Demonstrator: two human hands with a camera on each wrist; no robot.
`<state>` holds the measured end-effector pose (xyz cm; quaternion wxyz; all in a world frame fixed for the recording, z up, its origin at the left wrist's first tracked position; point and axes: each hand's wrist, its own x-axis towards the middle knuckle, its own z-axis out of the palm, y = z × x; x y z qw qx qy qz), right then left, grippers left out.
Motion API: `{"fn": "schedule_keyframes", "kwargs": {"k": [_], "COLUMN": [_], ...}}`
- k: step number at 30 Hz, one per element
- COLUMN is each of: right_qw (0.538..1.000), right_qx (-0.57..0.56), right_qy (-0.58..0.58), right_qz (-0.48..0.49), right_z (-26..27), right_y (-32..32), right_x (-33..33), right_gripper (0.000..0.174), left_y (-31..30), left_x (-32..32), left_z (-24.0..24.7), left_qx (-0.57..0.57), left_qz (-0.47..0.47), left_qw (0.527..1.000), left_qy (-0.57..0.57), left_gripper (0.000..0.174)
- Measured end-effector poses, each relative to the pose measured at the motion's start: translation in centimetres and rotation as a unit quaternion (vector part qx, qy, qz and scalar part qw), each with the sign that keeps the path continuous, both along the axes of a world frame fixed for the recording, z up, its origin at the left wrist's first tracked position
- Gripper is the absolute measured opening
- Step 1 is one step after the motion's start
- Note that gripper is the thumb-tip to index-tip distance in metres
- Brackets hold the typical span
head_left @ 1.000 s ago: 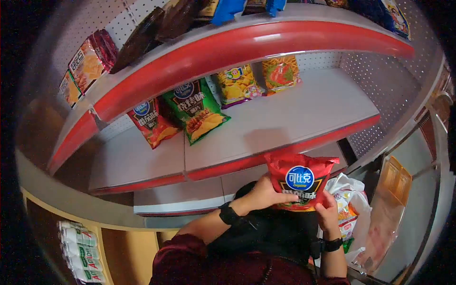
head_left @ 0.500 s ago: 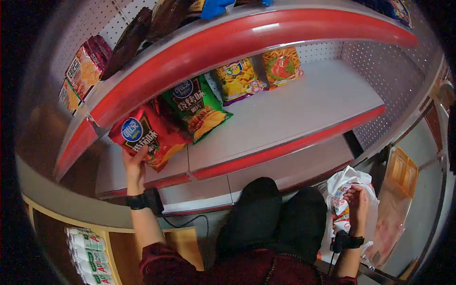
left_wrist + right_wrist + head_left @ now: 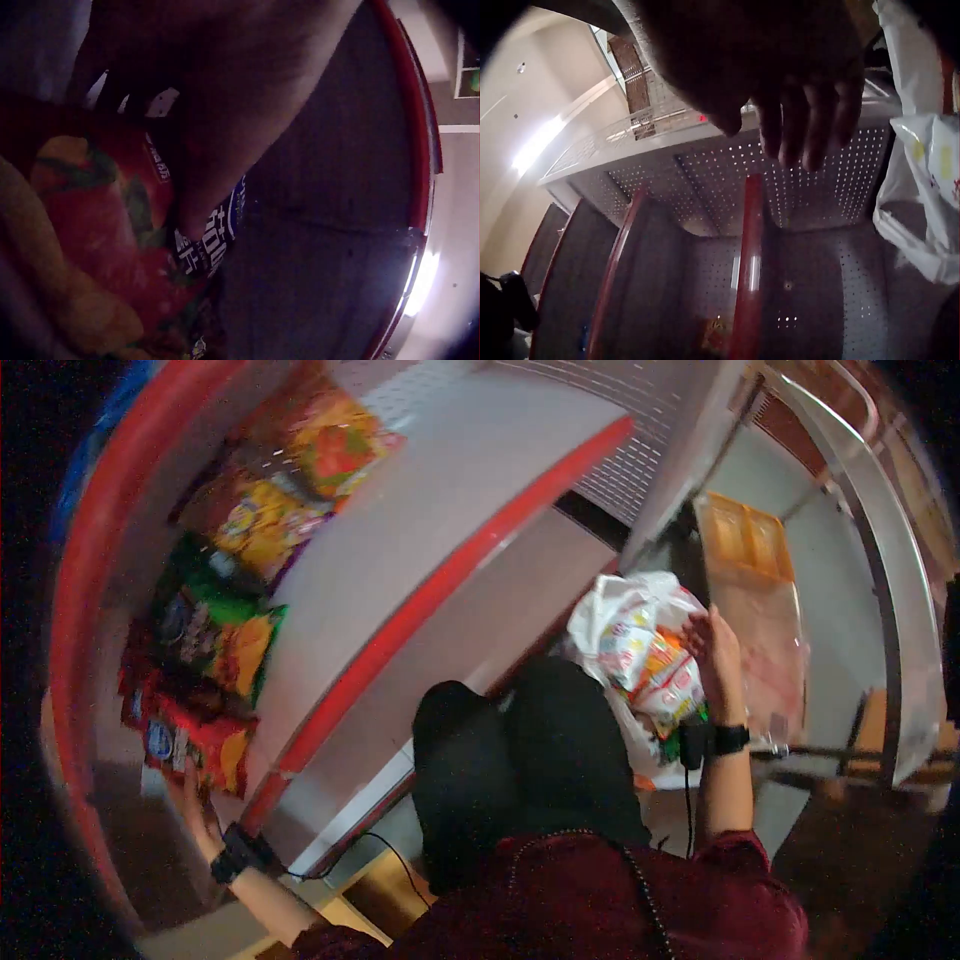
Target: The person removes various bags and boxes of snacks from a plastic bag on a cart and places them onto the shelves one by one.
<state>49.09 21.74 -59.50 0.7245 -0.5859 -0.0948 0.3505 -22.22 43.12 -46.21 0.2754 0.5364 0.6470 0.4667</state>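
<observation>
At the lower left of the head view my left hand [image 3: 200, 815] holds a red bag of potato chips [image 3: 208, 748] at its near edge, on the shelf [image 3: 400, 520]. The left wrist view shows the thumb lying across the bag's printed front [image 3: 105, 232], with other fingers behind its edge. Beside it stands a green chip bag [image 3: 215, 630]. My right hand [image 3: 718, 655] hovers with loosely bent fingers and nothing in them, close over a white plastic bag [image 3: 615, 605] of colourful snack packs [image 3: 665, 670]. In the right wrist view that hand [image 3: 787, 75] hangs before the shelf's perforated side panel.
Farther along the shelf lean yellow [image 3: 265, 525] and orange [image 3: 345, 445] snack bags. A red-edged upper shelf [image 3: 85, 610] arches over them at the left. An orange tray [image 3: 745, 535] lies right of the plastic bag, near a metal rail [image 3: 890, 610].
The left hand carried the red chip bag from in front of the body to the shelf's left end. The right hand released it and moved over the plastic bag. The head view swung right.
</observation>
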Motion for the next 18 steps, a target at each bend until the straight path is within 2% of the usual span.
{"fn": "schedule_keyframes", "kwargs": {"k": [2, 4, 5, 6, 7, 8, 9, 10, 11, 12, 13, 14, 16, 17, 18], "right_qw": [0.998, 0.992, 0.983, 0.982, 0.927, 0.835, 0.813, 0.811, 0.772, 0.73, 0.717, 0.716, 0.683, 0.712, 0.712], "right_qx": [-0.047, -0.098, -0.143, -0.148, -0.252, -0.348, -0.402, -0.408, -0.441, -0.471, -0.456, -0.459, -0.574, -0.54, -0.544], "right_qy": [-0.031, -0.077, -0.117, -0.115, -0.278, -0.427, -0.421, -0.418, -0.457, -0.494, -0.525, -0.524, -0.413, -0.425, -0.422], "right_qz": [-0.007, -0.015, -0.006, -0.016, -0.009, 0.002, 0.011, 0.009, 0.02, 0.032, 0.047, 0.045, 0.183, 0.142, 0.138], "right_z": [-2.3, -4.9, -5.9, -6.5, -7.1, -7.8, -8.7, -9.1, -9.3, -9.8, -11.9, -13.2, -14.5, -12.2, -12.9], "right_y": [-1.6, -2.5, -3.3, -3.9, -4.4, -4.9, -5.4, -5.8, -6.3, -6.7, -7.5, -7.7, -8.1, -7.6, -8.1], "right_x": [2.3, 3.5, 3.9, 4.1, 3.9, 3.6, 3.6, 3.2, 2.9, 2.7, 3.0, 3.0, 2.7, 1.0, 1.3], "right_gripper": [0.035, 0.035, 0.035, 0.035, 0.031, 0.028, 0.027, 0.027, 0.029, 0.032, 0.031, 0.031, 0.031, 0.031, 0.031], "left_y": [1.6, 1.9, 1.5, 0.8, 0.4, 0.0, -1.0, -2.0, -3.1, -4.1, -4.9, -5.4, -5.9, -5.9, -5.9], "left_x": [-4.4, -3.8, -3.7, -3.1, -2.4, -1.0, 2.8, 6.5, 9.7, 12.8, 14.9, 16.3, 18.3, 18.9, 19.4], "left_z": [-1.3, -1.3, -0.8, -0.1, 0.4, 1.2, 2.1, 2.9, 3.5, 4.0, 4.2, 4.0, 3.5, 3.1, 2.4], "left_qx": [0.025, 0.062, 0.059, 0.165, 0.217, 0.266, 0.344, 0.418, 0.417, 0.406, 0.39, 0.39, 0.378, 0.377, 0.362], "left_qz": [-0.017, 0.099, 0.087, 0.123, 0.135, 0.15, 0.181, 0.21, 0.206, 0.191, 0.174, 0.171, 0.018, 0.013, -0.026], "left_qw": [0.994, 0.993, 0.994, 0.972, 0.955, 0.933, 0.889, 0.834, 0.837, 0.867, 0.892, 0.893, 0.92, 0.921, 0.928], "left_qy": [0.105, 0.024, 0.024, 0.11, 0.151, 0.193, 0.244, 0.291, 0.289, 0.219, 0.148, 0.146, 0.103, 0.1, 0.086], "left_gripper": [0.061, 0.056, 0.056, 0.049, 0.046, 0.043, 0.037, 0.031, 0.031, 0.03, 0.028, 0.028, 0.027, 0.027, 0.026]}}
